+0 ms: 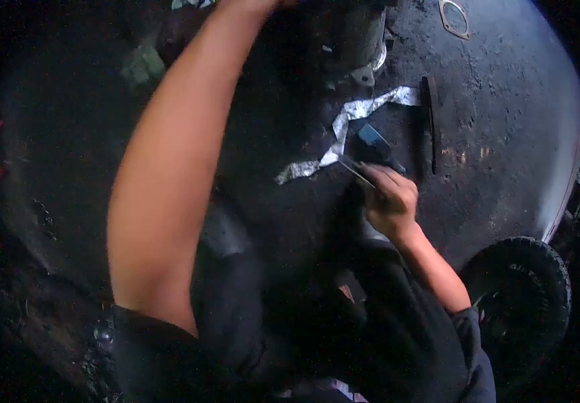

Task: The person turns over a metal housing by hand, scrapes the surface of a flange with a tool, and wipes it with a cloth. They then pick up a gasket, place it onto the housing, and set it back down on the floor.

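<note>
My right hand point(392, 198) is closed around a thin, flat metal blade point(356, 169) that points up and left. The blade's tip is close to a crumpled silver foil-like strip point(339, 127) lying in a zigzag on the dark floor. Just beyond my right fingers lies a tool with a flat bluish end point(374, 136) and a dark, narrow part. My left arm stretches to the top edge, where the left hand point(258, 3) is mostly cut off; its fingers and anything in them are hidden. A dark metal cylinder-like part point(354, 40) stands near it.
A long dark bar point(431, 124) lies right of the strip. An oval gasket-like plate point(454, 20) is at the upper right. A tyre point(525, 295) lies at the lower right. A pale greenish object point(143, 64) sits behind my left forearm, in dim light.
</note>
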### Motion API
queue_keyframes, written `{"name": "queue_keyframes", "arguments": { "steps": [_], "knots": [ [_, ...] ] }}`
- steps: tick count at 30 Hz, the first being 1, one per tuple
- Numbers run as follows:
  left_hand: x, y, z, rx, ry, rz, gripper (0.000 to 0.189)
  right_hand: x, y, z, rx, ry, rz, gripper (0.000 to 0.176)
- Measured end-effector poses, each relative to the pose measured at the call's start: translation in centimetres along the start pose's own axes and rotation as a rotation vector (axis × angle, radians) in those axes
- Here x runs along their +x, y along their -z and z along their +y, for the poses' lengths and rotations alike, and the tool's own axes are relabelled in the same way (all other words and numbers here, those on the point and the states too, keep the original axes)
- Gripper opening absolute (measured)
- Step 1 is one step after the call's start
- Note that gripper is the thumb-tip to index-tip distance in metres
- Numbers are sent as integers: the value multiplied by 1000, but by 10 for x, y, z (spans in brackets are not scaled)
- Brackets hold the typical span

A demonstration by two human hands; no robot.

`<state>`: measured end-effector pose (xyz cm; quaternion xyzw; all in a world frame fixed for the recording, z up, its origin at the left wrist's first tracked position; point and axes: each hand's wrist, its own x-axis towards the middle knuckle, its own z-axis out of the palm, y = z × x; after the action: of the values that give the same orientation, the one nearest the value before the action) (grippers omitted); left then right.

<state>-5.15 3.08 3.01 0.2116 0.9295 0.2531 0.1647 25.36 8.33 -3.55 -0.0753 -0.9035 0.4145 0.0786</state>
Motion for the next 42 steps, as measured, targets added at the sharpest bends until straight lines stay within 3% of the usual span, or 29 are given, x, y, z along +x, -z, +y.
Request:
{"name": "queue_keyframes", "arguments": {
  "steps": [6, 11, 13, 15, 16, 17, 19, 22, 23, 25, 29, 31, 33, 35, 36, 37, 39, 40, 41, 42],
  "knots": [
    [6, -10, -3, -14, 5, 39, 45, -23, 29, 4, 73, -287, 30, 36],
    [10, -14, -4, 25, -10, 90, 44, -38, 70, 13, -33, -233, 164, 37],
    [13, -12, -19, 45, -104, 19, 45, -53, 77, 9, -64, -398, 258, 32],
    [47, -24, -57, 551, -698, 156, 31, -71, 72, 16, -54, -433, 350, 23],
    [54, -21, -57, 551, -731, 154, 31, -77, 68, 21, -53, -477, 387, 19],
    [56, -18, -57, 409, -671, 92, 31, -81, 67, 24, -49, -522, 412, 15],
    [45, -27, -56, 273, -598, -23, 32, -75, 67, 25, 339, -730, 489, 10],
    [55, -30, -60, 200, -344, 80, 38, -62, 68, 37, 486, -702, 551, 10],
    [55, -25, -62, 208, -347, 82, 38, -57, 69, 38, 486, -671, 537, 9],
    [59, -19, -64, 344, -633, -6, 39, -47, 66, 39, 501, -646, 540, 9],
    [51, -11, -45, 354, -701, -75, 36, -52, 54, 53, 520, -682, 514, 10],
    [41, -6, -25, 201, -200, -40, 37, -52, 50, 58, 509, -660, 532, 12],
    [58, 1, -25, 153, -204, -116, 41, -50, 52, 61, 516, -725, 486, 13],
    [62, -1, -6, -468, 89, -379, 42, -44, 53, 64, 584, -729, 481, 15],
    [53, -14, -5, -348, -150, -249, 38, -43, 50, 69, 687, -731, 489, 18],
    [51, -14, -1, -347, -143, -266, 38, -39, 48, 74, 687, -748, 490, 18],
    [45, -29, 5, 2, -508, -178, 34, -36, 46, 83, 478, -638, 525, 23],
    [38, -25, 20, -375, -102, -496, 30, -30, 50, 80, 444, -614, 542, 29],
    [29, -48, 24, -326, -140, -595, 30, -31, 49, 82, 117, -488, 558, 33],
    [19, -72, 24, -230, -244, -635, 30, -25, 52, 78, 183, -619, 517, 37]
  ]
}}
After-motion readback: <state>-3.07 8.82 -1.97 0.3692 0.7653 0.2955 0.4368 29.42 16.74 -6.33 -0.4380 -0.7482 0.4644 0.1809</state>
